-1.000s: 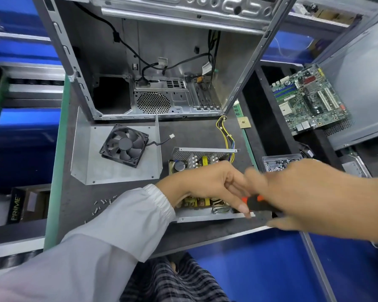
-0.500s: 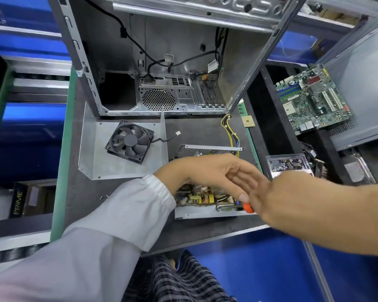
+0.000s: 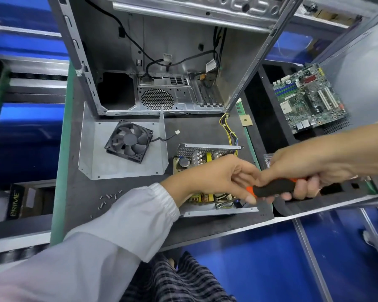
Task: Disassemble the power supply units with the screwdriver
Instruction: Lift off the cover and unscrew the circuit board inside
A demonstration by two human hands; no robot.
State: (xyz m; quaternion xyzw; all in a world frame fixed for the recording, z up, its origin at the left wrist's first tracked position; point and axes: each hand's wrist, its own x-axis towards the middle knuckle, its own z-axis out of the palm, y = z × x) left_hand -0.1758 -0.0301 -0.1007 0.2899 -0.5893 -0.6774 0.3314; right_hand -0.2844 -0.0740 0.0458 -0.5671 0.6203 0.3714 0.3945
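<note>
**Head view: screwdriver handle lies crosswise at the unit's near right corner**

Head view, the only one: the opened power supply unit (image 3: 207, 184) sits near the table's (image 3: 79, 205) front edge, toward its right side, cover off and circuit board exposed. The right hand (image 3: 310, 171) has its fingers curled round the black and orange handle of the screwdriver (image 3: 275, 189). That handle's long axis runs roughly left to right, parallel to the front edge, orange collar pointing left toward the unit. The shaft and tip are hidden behind the left hand (image 3: 223, 177), so where the tip sits cannot be told. The left hand reaches over the board from the near left, fingers bent down at the collar end of the handle; whether it pinches the shaft or only steadies it is unclear.

Both hands meet over the unit's near right corner. The unit lies directly under and left of the right hand, so the coming move likely needs the tip swung leftward and down onto the board's fixing there. Loose screws (image 3: 109, 198) lie left of the unit.
</note>
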